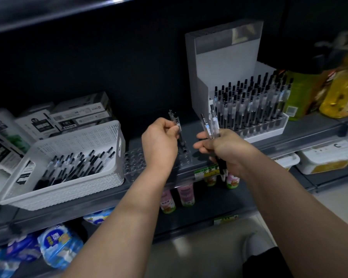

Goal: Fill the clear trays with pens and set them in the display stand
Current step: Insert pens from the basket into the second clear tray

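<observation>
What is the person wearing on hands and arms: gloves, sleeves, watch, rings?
Nothing visible. The left hand and right hand are bare, without gloves or rings. The left forearm and right forearm are uncovered to the frame's edge: no sleeve, watch, band or marking shows.

Dim store shelving. Black back panel [129,67] is seen at 11 o'clock, grey shelf [313,127] across the middle, glare on the upper shelf [58,17] at 12. Pale floor [209,253] is glimpsed at 5, blue packs [58,243] at 8.
</observation>
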